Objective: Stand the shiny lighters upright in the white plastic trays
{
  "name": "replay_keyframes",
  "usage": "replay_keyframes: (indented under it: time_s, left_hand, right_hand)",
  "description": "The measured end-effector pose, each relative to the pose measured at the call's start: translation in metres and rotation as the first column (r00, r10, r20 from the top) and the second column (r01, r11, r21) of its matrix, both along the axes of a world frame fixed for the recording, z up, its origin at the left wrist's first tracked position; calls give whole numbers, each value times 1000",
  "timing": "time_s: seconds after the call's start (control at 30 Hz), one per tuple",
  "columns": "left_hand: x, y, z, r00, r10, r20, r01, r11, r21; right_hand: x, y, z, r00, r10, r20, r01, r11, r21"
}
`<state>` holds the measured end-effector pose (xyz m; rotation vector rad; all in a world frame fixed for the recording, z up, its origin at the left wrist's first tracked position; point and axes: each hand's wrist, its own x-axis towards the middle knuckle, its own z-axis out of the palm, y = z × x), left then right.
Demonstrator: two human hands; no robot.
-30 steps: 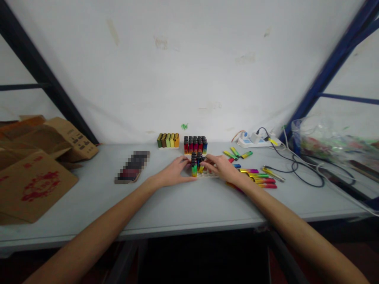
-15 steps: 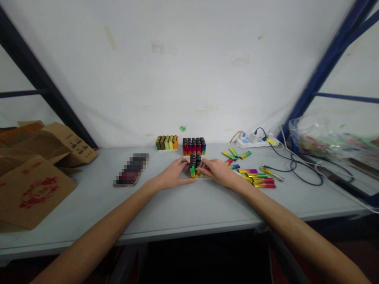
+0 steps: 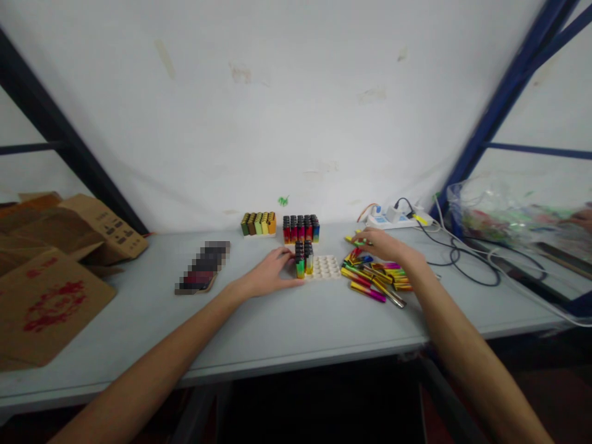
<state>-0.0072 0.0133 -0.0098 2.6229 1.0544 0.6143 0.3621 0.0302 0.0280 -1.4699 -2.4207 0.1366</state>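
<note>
Right hand [image 3: 377, 242] swung off the white tray [image 3: 327, 268] toward the worktop's [image 3: 287, 327] back edge, fingers bent over loose lighters [image 3: 367, 291] (can't tell if gripping), left hand [image 3: 267, 275] half-open round the standing lighters [image 3: 300, 267] at the tray's left edge, where a nudge could've toppled them.

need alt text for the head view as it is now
A person's left hand curves beside upright lighters in a part-filled white tray; the right hand is over loose lighters. Behind stand a red-blue set and a yellow-green set.
</note>
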Motion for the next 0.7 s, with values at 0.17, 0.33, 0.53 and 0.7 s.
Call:
replay_keyframes:
  time_s: [0.17,0.33,0.53,0.7]
  left_hand:
    - [0,0,-1,1000,4,0,-4,1000,1]
    - [0,1,-2,1000,0,22,0,1000,-6]
    - [-1,3,-3,1000,3,10,-3,1000,0]
    - [-1,2,-3,1000,9,-10,-9,1000,8]
  right_hand:
    - [14,4,-3,986,154,-59,-161,977,-139]
    - [1,5,-5,995,77,-70,-84,992,-98]
    - [1,5,-3,976,-35,-215,9,993,-120]
    - [-15,1,-2,878,-11,-479,-67,987,-146]
